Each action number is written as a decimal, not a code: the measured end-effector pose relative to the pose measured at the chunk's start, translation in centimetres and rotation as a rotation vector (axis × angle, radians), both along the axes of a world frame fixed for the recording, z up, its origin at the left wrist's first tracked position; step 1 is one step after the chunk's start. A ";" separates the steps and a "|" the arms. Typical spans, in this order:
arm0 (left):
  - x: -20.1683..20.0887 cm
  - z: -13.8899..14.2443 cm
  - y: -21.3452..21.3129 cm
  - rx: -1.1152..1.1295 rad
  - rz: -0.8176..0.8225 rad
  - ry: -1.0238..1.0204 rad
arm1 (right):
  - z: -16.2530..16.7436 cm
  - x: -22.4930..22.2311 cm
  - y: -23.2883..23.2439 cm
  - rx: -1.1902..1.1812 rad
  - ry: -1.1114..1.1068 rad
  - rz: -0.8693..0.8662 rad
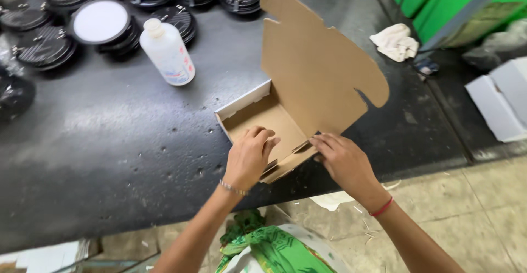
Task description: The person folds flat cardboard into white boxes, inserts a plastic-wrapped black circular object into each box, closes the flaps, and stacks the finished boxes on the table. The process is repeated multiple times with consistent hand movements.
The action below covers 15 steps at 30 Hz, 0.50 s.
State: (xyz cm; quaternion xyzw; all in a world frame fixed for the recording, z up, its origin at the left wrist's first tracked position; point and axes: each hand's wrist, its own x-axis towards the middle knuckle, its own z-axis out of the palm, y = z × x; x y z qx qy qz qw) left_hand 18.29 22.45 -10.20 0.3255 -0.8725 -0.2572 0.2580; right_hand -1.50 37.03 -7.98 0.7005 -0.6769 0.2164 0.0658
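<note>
A small brown cardboard box [258,120] with white outer walls lies open on the dark worktable [121,141], its shaped lid [313,64] standing upright. My left hand [248,156] presses down on the box's near wall, fingers curled over the folded flap. From the right, my right hand [343,160] pinches the near corner flap, fingertips touching the cardboard edge. Both hands sit at the table's front edge.
A white plastic bottle [167,52] lies behind the box. Several round black lamp housings [46,46] and one white-faced disc [100,21] crowd the back left. A crumpled white rag [395,42], green crates [455,1] and white boxes [502,100] are at the right.
</note>
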 end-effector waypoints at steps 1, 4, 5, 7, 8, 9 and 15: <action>0.6 0.6 1.1 -0.045 0.045 0.034 | -0.3 0.0 -0.2 0.027 0.009 -0.004; 1.9 1.6 4.3 0.088 0.066 -0.095 | -0.4 -0.3 -0.5 0.124 0.058 -0.001; 2.2 1.7 5.1 0.179 0.055 -0.174 | -0.4 -0.5 -0.7 0.163 0.082 0.015; 2.1 1.2 6.0 0.102 0.030 -0.133 | -0.5 -0.8 -1.3 0.241 0.129 0.044; 2.0 0.7 6.2 0.059 0.018 -0.112 | -0.7 -1.0 -1.7 0.278 0.153 0.057; 1.9 0.0 6.2 0.115 0.045 -0.169 | -1.0 -1.2 -2.2 0.314 0.176 0.069; 0.5 -3.5 2.1 0.221 0.077 -0.306 | -2.9 -3.2 -7.6 0.553 0.105 0.176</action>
